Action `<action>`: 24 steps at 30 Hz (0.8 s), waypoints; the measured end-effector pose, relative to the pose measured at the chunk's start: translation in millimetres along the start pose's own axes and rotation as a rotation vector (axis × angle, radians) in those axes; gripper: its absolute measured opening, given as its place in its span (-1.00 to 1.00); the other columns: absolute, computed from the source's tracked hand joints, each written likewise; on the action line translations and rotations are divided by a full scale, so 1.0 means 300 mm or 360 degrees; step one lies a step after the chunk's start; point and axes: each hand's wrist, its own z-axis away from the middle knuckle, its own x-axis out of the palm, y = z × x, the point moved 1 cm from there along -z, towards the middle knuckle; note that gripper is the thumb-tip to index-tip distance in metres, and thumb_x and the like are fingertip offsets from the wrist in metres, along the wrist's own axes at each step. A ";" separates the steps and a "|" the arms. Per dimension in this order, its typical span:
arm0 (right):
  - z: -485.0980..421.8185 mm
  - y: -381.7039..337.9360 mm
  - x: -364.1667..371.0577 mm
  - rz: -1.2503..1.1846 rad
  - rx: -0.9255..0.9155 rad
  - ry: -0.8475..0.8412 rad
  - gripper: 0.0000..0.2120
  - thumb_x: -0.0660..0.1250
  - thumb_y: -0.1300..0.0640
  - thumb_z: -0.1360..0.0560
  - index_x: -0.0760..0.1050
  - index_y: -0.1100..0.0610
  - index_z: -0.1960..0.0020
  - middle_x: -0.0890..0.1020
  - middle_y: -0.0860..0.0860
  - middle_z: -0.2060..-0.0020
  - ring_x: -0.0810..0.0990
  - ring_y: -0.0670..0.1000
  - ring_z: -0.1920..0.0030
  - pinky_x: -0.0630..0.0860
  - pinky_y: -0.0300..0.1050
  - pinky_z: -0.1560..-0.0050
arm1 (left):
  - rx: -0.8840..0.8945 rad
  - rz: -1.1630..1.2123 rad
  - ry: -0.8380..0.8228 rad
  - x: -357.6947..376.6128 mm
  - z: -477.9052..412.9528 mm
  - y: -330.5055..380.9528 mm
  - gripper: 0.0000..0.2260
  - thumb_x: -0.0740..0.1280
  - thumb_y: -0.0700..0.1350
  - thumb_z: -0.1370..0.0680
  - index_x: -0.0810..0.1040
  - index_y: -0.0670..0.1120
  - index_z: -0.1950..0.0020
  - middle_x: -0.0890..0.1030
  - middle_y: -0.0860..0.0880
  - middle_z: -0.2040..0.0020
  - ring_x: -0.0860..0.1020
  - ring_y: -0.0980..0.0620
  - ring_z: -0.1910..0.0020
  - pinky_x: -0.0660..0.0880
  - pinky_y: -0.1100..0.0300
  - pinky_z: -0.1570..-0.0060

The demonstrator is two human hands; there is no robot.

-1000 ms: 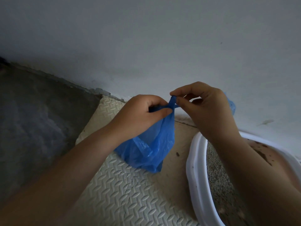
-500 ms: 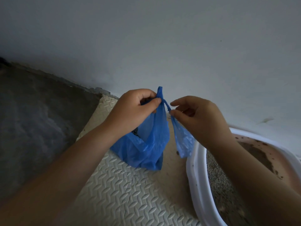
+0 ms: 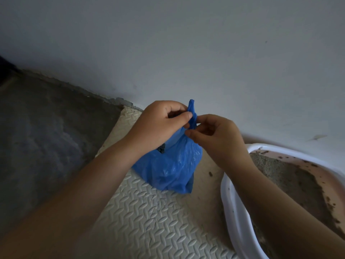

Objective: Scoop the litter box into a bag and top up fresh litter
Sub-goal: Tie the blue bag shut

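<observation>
A blue plastic bag (image 3: 171, 169) rests on the white foam mat (image 3: 149, 217), bulging at the bottom, with dark clumps showing through a gap near my left wrist. My left hand (image 3: 160, 126) pinches the bag's twisted top, whose tip sticks up above my fingers. My right hand (image 3: 216, 137) grips the same gathered neck from the right, fingertips against the knot. The litter box (image 3: 231, 212) with a white rim stands at the lower right, holding grey litter and dark soiling on its pink inner wall; my right forearm crosses over it.
A pale wall (image 3: 186, 53) fills the upper part of the view. Bare grey concrete floor (image 3: 41, 137) lies left of the mat. A small dark crumb (image 3: 210, 174) sits on the mat between bag and box.
The two bag handles, held apart a second ago, have been brought together into one twisted neck. Both hands have closed in on it, and the bag hangs fuller and rounder.
</observation>
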 end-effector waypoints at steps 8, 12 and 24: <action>-0.019 0.033 0.016 0.0235 -0.0172 0.0113 -0.84 0.49 0.02 -0.35 0.57 0.06 0.16 0.61 -0.11 0.23 0.58 -0.17 0.18 0.53 -0.26 0.16 | -0.0087 0.0187 -0.0186 -0.009 0.001 -0.004 -0.85 0.28 -0.12 -0.57 0.64 0.04 0.08 0.65 0.09 0.27 0.49 0.26 0.37 0.49 0.37 0.21; -0.018 0.039 0.023 0.0265 -0.0238 0.0067 -0.81 0.47 0.06 -0.39 0.51 0.14 0.20 0.59 -0.09 0.35 0.55 -0.18 0.30 0.46 -0.35 0.29 | -0.0100 0.0145 -0.0247 -0.004 -0.004 -0.009 -0.84 0.26 -0.09 -0.58 0.63 0.07 0.09 0.66 0.08 0.25 0.48 0.21 0.39 0.47 0.23 0.17; -0.001 0.050 0.028 0.0193 -0.0211 0.0153 -0.78 0.40 0.15 -0.46 0.42 0.01 -0.02 0.55 -0.12 0.32 0.51 -0.21 0.36 0.42 -0.40 0.38 | -0.0088 0.0207 -0.0187 0.003 0.007 0.000 -0.80 0.27 -0.14 -0.57 0.64 0.13 0.05 0.65 0.05 0.26 0.44 0.22 0.39 0.48 0.22 0.21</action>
